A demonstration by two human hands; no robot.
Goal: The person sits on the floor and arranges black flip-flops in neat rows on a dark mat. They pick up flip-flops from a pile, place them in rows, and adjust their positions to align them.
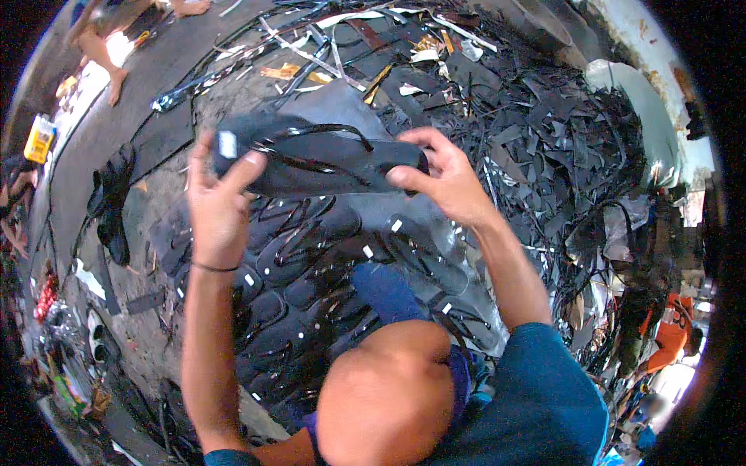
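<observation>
A black flip-flop (311, 177) with a shiny black strap is held level in front of me, stretched between both hands. My left hand (220, 186) grips one end, the thumb on top beside a small white label. At the other end my right hand (439, 172) pinches the sole between thumb and fingers. Whether a second sole lies against it I cannot tell. Below my hands, many similar black flip-flops (322, 221) lie close together on the ground, several with small white labels. My bent knee (381, 380) covers part of them.
Black cut scraps (536, 132) are heaped to the right, beside a pale sack (622, 93). Strips and offcuts (334, 54) litter the far ground. At the left are a yellow container (39, 140), dark straps (115, 194) and another person's bare leg (97, 58). An orange object (670, 334) stands far right.
</observation>
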